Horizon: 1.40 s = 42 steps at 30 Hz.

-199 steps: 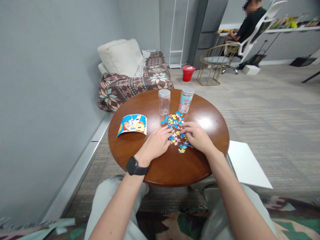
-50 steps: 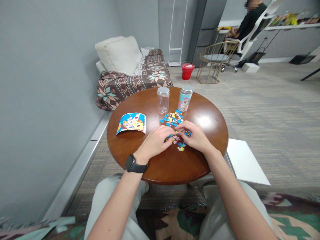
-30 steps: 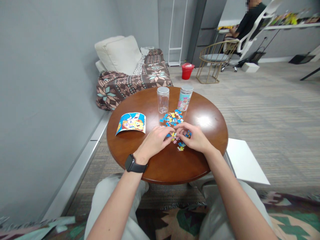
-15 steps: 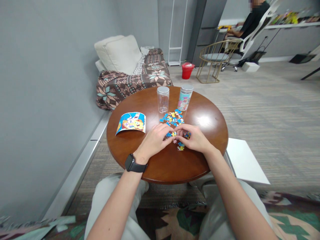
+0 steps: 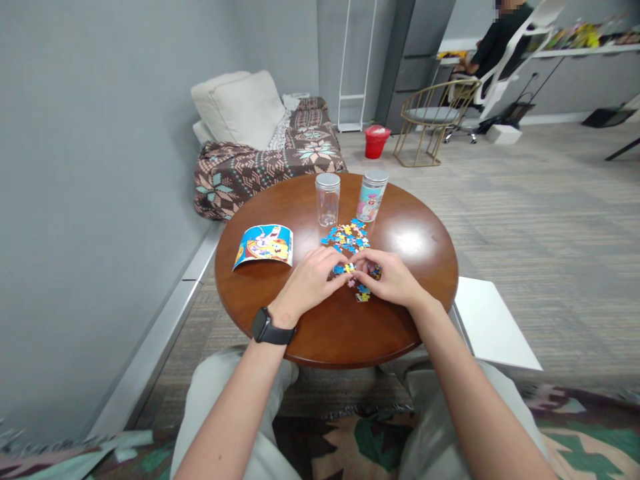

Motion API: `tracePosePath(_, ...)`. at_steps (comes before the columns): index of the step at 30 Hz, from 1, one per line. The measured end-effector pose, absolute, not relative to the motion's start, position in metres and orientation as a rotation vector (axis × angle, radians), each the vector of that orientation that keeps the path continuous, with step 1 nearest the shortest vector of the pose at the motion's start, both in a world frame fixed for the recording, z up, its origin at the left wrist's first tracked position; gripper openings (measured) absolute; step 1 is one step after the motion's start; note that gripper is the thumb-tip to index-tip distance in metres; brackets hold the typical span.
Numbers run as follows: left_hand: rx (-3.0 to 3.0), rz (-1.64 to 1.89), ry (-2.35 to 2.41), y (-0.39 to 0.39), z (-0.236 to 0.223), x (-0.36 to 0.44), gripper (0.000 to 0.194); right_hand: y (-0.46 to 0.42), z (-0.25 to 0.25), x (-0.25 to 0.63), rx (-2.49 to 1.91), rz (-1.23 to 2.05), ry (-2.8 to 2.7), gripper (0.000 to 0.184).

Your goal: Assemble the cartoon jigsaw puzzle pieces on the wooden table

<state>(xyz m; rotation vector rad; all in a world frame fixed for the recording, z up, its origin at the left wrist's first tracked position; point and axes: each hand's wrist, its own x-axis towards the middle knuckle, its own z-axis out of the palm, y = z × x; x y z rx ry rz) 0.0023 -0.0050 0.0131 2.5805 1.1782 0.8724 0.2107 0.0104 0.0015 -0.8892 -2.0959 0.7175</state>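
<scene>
My left hand [image 5: 316, 277], a dark watch on its wrist, and my right hand [image 5: 389, 277] meet over the table. Between their closed fingertips is a small yellow and white jigsaw piece [image 5: 349, 267]. Loose jigsaw pieces [image 5: 347, 236], mostly blue, pink and yellow, lie in a pile just beyond the fingers. A few more, including a yellow piece [image 5: 363, 297], lie below and between the hands; my fingers partly cover some. To the left, a curled picture sheet [image 5: 265, 245] with a cartoon on blue stands bowed on the tabletop.
The round brown table [image 5: 320, 333] carries a clear lidded jar [image 5: 328, 201] and a labelled jar [image 5: 371, 197] near its far side. Behind are a covered sofa [image 5: 270, 160], a red bin [image 5: 376, 142] and a gold wire chair [image 5: 430, 117]. A person [image 5: 500, 47] sits far right.
My hands stay almost still at the jigsaw piece, and the view shifts very slightly. The seated person in the background has leaned forward a little.
</scene>
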Motion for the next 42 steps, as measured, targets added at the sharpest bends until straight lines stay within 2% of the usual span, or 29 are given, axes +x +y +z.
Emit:
tracePosePath(2,2.600,0.842,1.186,-0.0054,0.0145,0.0024,0.007,0.0109,0.0019,0.2112,-0.913,0.677,-2.105,0.009)
tracePosePath(5,2.612,0.814,1.198,-0.0057,0.0157,0.0023,0.003,0.0114,0.0017,0.2114,-0.940,0.606,-2.125,0.016)
tracePosePath(16,2.565,0.852,1.199,-0.0060,0.0143,0.0024,0.018,0.0098,-0.0001,0.2113,-0.891,0.733,-2.095,0.010)
tracePosePath(42,2.522,0.899,1.220,-0.0065,0.0144,0.0031,0.011,0.0122,-0.0017,0.2108,-0.941,0.726,-2.074,0.016)
